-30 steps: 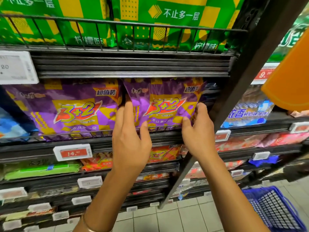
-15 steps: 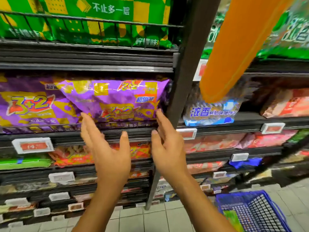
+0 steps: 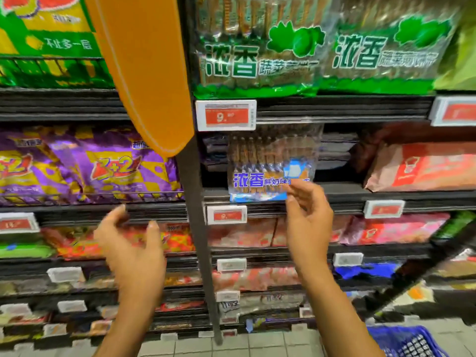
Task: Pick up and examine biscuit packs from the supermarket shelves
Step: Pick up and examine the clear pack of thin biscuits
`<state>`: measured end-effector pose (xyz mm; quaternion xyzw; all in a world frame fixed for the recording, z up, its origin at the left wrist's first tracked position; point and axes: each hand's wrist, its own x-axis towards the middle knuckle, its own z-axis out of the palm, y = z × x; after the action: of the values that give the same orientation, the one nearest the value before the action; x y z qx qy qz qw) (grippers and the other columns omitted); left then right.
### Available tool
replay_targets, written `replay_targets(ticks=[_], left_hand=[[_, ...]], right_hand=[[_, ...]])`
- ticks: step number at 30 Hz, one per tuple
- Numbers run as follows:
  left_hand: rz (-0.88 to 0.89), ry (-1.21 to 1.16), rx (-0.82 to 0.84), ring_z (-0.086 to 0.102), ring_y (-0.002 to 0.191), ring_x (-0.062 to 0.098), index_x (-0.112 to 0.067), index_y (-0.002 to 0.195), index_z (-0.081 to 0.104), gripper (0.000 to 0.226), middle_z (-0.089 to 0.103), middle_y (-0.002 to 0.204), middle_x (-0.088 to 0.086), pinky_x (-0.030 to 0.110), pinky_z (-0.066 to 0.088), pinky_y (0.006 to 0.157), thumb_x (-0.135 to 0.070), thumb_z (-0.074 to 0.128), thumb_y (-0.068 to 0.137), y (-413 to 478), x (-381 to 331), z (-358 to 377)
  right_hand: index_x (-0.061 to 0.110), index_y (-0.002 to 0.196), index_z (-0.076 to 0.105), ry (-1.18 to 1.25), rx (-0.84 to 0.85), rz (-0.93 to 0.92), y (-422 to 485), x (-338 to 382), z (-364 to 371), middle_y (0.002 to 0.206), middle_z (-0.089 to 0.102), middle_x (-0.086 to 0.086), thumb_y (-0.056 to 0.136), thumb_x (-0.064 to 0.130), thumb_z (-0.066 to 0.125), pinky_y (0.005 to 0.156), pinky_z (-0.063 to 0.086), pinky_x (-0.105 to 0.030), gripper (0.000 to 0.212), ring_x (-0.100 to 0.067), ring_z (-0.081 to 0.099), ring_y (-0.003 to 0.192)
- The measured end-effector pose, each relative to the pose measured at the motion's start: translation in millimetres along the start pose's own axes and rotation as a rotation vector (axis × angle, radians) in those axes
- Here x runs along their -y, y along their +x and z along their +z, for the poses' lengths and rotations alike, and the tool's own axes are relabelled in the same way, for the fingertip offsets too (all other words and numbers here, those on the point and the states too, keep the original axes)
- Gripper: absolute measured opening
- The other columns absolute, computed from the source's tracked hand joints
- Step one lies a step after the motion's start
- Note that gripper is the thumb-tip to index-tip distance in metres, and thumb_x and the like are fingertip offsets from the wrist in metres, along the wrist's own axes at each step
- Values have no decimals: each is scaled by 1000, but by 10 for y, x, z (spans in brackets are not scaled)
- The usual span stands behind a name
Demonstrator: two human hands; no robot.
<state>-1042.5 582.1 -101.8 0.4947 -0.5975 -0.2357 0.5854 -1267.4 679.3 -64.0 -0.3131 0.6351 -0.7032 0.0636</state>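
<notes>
Dark shelving (image 3: 342, 113) fills the view, split into two bays by a post (image 3: 197, 235). The blue pack (image 3: 268, 163) of biscuits stands upright at the front of the right bay's middle shelf, just below a price tag (image 3: 226, 115) and close to the post. The right hand (image 3: 309, 220) is raised to its lower right corner, with curled fingertips (image 3: 300, 186) overlapping the printed band there. The blur hides whether they pinch the wrapper or only touch it, so I cannot tell the grip. The left hand (image 3: 131, 246) hangs in front of the left bay's lower shelves (well apart from the blue pack), fingers spread and loosely curved, holding nothing.

Purple packs (image 3: 116, 171) fill the left bay at the same height. Green packs (image 3: 260, 60) lie on the shelf above the blue one, and red packs (image 3: 425, 168) lie to its right. An orange flap (image 3: 146, 73) hangs from the top edge. A basket (image 3: 407, 341) shows at the bottom right, over the tiled floor.
</notes>
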Motion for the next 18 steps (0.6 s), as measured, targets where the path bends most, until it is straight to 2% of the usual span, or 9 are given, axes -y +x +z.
replay_targets(ticks=[1, 3, 5, 7, 10, 11, 14, 16, 18], left_hand=[[52, -39, 86, 56, 122, 24, -13, 137, 53, 48, 55, 132, 7, 45, 43, 110, -19, 63, 90, -220, -84, 70], [202, -35, 283, 57, 121, 10, -25, 131, 57, 41, 58, 126, -5, 31, 45, 107, -16, 62, 90, -523, -286, 227], [292, -50, 399, 52, 129, 3, -24, 137, 54, 46, 55, 132, -8, 19, 39, 109, -16, 63, 92, -599, -486, 423], [222, -27, 431, 46, 137, 1, -23, 148, 45, 54, 48, 145, -6, 16, 33, 113, -21, 64, 98, -498, -663, 622], [7, 135, 524, 34, 151, 16, -16, 163, 25, 76, 32, 166, 2, 24, 26, 117, -30, 66, 100, -234, -820, 892], [-52, 186, 573, 32, 153, 22, -14, 163, 24, 77, 30, 168, 4, 30, 26, 120, -33, 65, 101, -151, -852, 968], [-106, 158, 619, 45, 146, 29, -13, 154, 42, 60, 49, 158, 6, 49, 37, 120, -29, 66, 101, -32, -896, 1150], [-134, 82, 566, 49, 143, 26, -12, 155, 43, 61, 51, 156, 7, 49, 40, 118, -18, 67, 100, -35, -922, 1201], [-130, 17, 491, 60, 129, 19, -14, 150, 51, 55, 61, 145, 4, 45, 47, 113, -14, 69, 98, -93, -942, 1195]], right_hand=[[16, 114, 64, -33, -61, -15, 116, -32, -71, 113, 70, -5, 93, -9, 60, 88, 44, -11, 33, -18, 66, 105], [9, 123, 60, -167, -98, -25, 334, -100, -181, 123, 63, -12, 92, -5, 65, 90, 38, -7, 35, -14, 58, 106], [5, 136, 52, -291, -7, 45, 526, -166, -250, 136, 56, -14, 95, 10, 68, 97, 38, -17, 44, -18, 54, 116], [9, 141, 46, -342, 116, 121, 662, -209, -283, 137, 56, -9, 100, 26, 65, 99, 41, -32, 49, -26, 55, 123], [16, 137, 44, -337, 278, 144, 751, -267, -274, 119, 55, 4, 102, 35, 62, 87, 40, -34, 44, -22, 56, 108], [16, 136, 44, -348, 293, 144, 767, -284, -271, 115, 54, 6, 102, 37, 61, 85, 39, -33, 44, -21, 55, 105], [22, 113, 49, -331, 249, 130, 810, -316, -289, 92, 57, 10, 102, 33, 62, 76, 42, -37, 21, -28, 61, 96], [25, 101, 46, -289, 225, 97, 852, -324, -353, 87, 57, 9, 101, 31, 63, 73, 46, -41, 18, -29, 64, 92], [24, 100, 47, -252, 241, 83, 906, -338, -450, 91, 61, 3, 100, 32, 64, 76, 52, -46, 18, -31, 68, 90]])
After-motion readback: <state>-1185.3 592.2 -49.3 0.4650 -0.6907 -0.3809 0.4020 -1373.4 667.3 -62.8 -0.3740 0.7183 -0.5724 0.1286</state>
